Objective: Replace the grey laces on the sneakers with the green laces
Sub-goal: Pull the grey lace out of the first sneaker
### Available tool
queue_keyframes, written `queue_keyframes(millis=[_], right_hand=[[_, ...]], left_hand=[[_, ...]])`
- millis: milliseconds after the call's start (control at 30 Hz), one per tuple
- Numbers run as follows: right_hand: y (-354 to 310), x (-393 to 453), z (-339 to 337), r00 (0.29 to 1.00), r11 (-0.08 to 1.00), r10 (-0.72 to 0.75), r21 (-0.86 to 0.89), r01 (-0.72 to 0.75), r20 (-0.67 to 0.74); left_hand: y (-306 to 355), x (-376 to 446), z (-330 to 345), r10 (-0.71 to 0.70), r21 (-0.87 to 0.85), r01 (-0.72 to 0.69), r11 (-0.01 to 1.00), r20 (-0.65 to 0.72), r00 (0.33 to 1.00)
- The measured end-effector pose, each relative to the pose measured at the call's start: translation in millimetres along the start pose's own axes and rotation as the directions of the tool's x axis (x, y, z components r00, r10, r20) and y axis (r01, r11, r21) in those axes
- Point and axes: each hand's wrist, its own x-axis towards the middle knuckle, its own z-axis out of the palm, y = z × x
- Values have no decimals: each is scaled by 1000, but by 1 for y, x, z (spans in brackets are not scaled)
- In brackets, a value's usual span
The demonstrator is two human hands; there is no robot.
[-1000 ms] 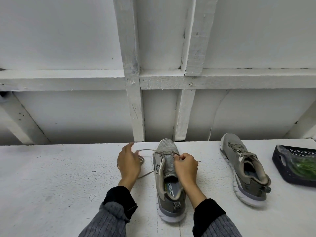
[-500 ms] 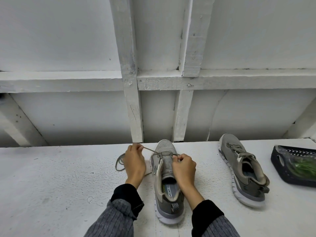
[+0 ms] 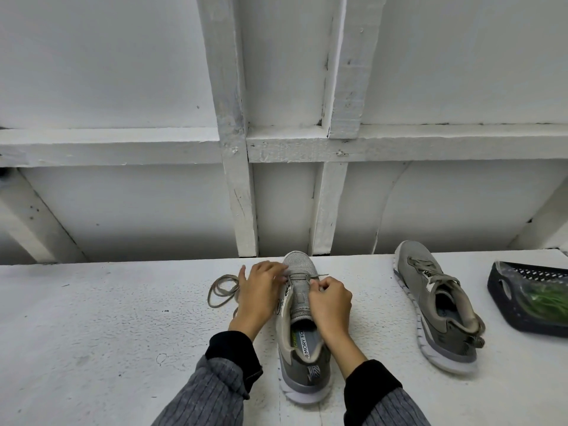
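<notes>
Head view, laced sneaker point(image 3: 436, 305), dark basket point(image 3: 504, 302) right

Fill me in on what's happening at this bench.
A person is unlacing the near sneaker on the white bench. The right hand pinches the grey lace at the eyelets near the toe, and the left hand works there too; its grip is unclear. The other sneaker is fully laced. The green laces sit bagged in a dark basket.

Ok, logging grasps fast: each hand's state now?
Left hand: cannot tell, fingers blurred over the sneaker.
Right hand: pinching the grey lace.
</notes>
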Motion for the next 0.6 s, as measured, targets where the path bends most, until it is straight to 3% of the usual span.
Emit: queue_keyframes(millis=[300,500,600], right_hand=[[1,0,3,1000,1000,-23,-9,23,-1],[2,1,1,1000,1000,-17,-9,17,-3],[3,1,2,1000,1000,-23,-17,22,-2]], left_hand=[[-2,1,0,-51,22,51,998,-36,998],[-17,-8,-9,-336,-338,265,903,-173,926],[-27,-11,-7,-329,-383,258,887,-135,935]])
